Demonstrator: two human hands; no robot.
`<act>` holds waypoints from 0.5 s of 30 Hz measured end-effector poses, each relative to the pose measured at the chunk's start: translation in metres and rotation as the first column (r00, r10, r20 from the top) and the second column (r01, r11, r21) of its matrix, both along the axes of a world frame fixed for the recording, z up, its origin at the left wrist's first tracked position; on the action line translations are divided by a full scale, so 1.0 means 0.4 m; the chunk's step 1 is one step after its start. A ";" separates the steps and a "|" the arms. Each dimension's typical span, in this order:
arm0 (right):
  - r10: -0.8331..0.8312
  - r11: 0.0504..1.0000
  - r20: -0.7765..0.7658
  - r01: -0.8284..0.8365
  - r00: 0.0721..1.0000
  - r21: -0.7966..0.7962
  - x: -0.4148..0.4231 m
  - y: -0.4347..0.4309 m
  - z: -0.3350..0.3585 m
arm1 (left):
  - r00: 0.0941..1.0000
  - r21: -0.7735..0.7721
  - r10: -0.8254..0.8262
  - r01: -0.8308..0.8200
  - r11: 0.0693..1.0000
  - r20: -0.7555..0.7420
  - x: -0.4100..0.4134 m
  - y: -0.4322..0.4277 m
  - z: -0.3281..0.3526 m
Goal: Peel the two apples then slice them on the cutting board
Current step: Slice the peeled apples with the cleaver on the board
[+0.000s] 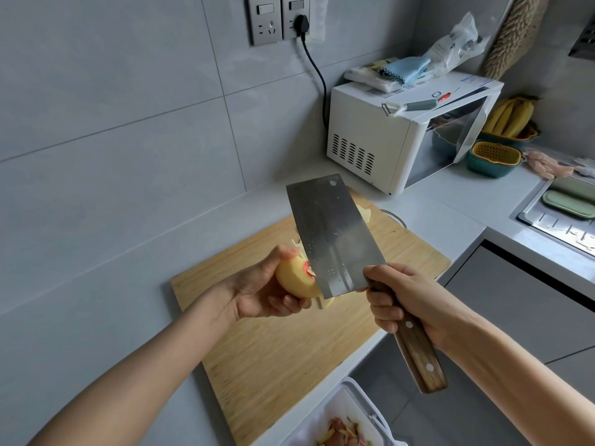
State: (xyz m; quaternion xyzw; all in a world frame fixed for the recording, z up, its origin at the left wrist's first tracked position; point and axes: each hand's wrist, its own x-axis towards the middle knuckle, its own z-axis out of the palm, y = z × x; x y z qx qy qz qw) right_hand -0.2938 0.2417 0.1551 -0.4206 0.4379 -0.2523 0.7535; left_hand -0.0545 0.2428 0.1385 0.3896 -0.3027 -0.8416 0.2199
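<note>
My left hand holds a mostly peeled yellow apple above the wooden cutting board; a small patch of red skin remains at its top. My right hand grips the wooden handle of a broad steel cleaver, whose blade edge rests against the apple at the red patch. Pale apple pieces lie on the board behind the blade, mostly hidden by it.
A white microwave stands at the back right with a peeler and cloths on top. Bananas and baskets sit beyond it. A sink is at the right. A white bin with peels sits below the counter edge.
</note>
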 end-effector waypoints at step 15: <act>-0.130 0.986 0.139 0.113 0.982 0.126 0.051 0.007 -0.024 | 0.926 -0.091 0.330 -0.351 0.932 -0.185 -0.029 0.033 -0.044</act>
